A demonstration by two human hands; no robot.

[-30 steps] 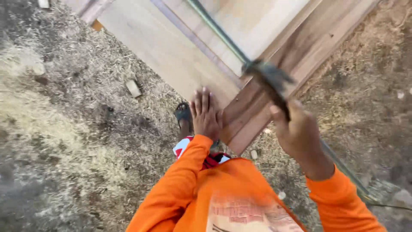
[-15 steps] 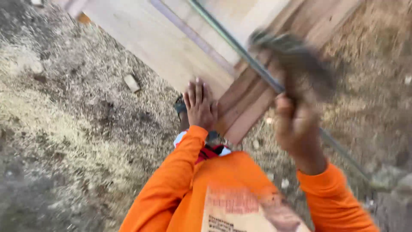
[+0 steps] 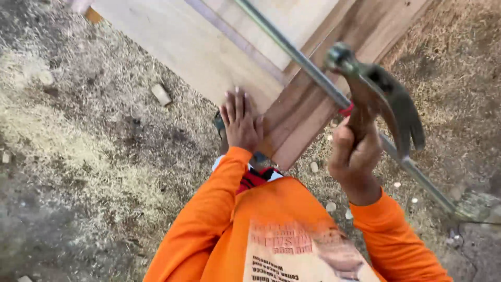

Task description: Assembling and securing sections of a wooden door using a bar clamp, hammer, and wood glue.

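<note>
My left hand (image 3: pixel 241 123) lies flat, fingers together, on the near corner of a wooden panel (image 3: pixel 209 47) where a darker brown frame board (image 3: pixel 313 99) meets it. My right hand (image 3: pixel 356 156) grips the handle of a claw hammer (image 3: pixel 383 96), raised in the air to the right of the panel's corner, head up and claw pointing down right. Orange sleeves cover both arms. A long grey metal bar (image 3: pixel 308 62) runs diagonally over the panel and passes behind the hammer.
Sawdust and wood shavings cover the dirt ground (image 3: pixel 88 151). A small wood offcut (image 3: pixel 160 94) lies left of the panel. Small pale chips lie near my right arm. A dark sandal (image 3: pixel 219 122) shows beside my left hand.
My right hand has lifted the hammer higher and nearer the camera. My left hand stays pressed on the panel's corner.
</note>
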